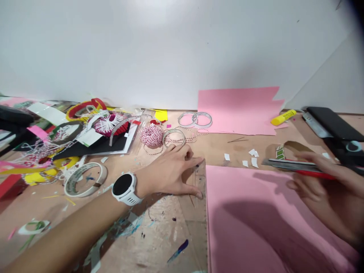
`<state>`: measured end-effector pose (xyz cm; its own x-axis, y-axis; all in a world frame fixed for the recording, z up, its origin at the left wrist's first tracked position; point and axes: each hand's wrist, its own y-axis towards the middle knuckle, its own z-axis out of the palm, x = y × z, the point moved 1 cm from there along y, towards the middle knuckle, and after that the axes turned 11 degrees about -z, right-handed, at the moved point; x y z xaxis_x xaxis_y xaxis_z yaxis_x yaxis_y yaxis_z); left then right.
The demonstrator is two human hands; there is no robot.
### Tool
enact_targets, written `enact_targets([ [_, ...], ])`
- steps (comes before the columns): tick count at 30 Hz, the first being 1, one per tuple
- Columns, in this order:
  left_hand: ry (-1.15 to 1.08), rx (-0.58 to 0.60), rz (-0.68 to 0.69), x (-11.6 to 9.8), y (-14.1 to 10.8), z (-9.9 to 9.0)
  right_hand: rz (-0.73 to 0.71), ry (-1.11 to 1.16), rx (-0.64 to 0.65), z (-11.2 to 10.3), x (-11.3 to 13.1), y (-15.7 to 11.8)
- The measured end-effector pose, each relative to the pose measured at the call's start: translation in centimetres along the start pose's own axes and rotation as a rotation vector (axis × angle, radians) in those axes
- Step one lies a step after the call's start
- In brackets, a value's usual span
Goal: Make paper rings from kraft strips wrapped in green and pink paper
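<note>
My left hand (173,167), with a white watch (125,188) on its wrist, rests on a clear plastic ruler (196,220). Its thumb and index finger are spread apart and touch the ruler, while the other fingers are bent. Along the ruler's right edge lies a sheet of pink paper (227,189). Above the paper's right part, my right hand (327,189) is closed around a red and grey utility knife (295,165). The knife points left and appears raised off the paper, over its shadow.
A second, torn pink sheet (236,110) leans on the white wall. Nearby are a yellow glue stick (283,117), white paper scraps (254,162), a red-and-white twine ball (151,134) and tape rings (85,180). A craft pile (93,129) lies left, a black case (335,123) right.
</note>
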<state>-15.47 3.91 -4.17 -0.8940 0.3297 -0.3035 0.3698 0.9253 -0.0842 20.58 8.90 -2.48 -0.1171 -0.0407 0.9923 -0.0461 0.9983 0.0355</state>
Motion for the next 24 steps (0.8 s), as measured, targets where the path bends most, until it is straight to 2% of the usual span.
enact_targets([
  [2,0.008,0.011,-0.010,0.0,0.1,0.0,0.187,0.213,0.095,2.4,0.0,0.5],
  [3,0.014,0.015,-0.015,0.0,0.1,0.0,0.201,0.243,0.142,3.7,-0.2,0.8],
  [5,0.024,0.030,-0.021,-0.1,0.3,-0.1,0.151,0.223,0.278,6.2,-0.8,1.5],
  [9,0.022,0.057,-0.025,-0.2,0.5,-0.4,0.047,0.131,0.412,9.5,-1.7,2.1],
  [12,0.027,0.062,-0.039,-0.2,0.6,-0.4,0.012,0.011,0.434,10.2,-1.8,2.0],
  [16,0.035,0.086,-0.052,-0.2,0.7,-0.1,-0.075,-0.218,0.340,9.8,-2.1,2.1],
  [19,0.041,0.098,-0.059,-0.1,0.8,0.0,-0.099,-0.231,0.332,9.7,-2.5,2.2],
  [24,0.037,0.105,-0.061,-0.1,0.9,0.1,-0.200,-0.307,0.403,9.8,-2.6,2.1],
])
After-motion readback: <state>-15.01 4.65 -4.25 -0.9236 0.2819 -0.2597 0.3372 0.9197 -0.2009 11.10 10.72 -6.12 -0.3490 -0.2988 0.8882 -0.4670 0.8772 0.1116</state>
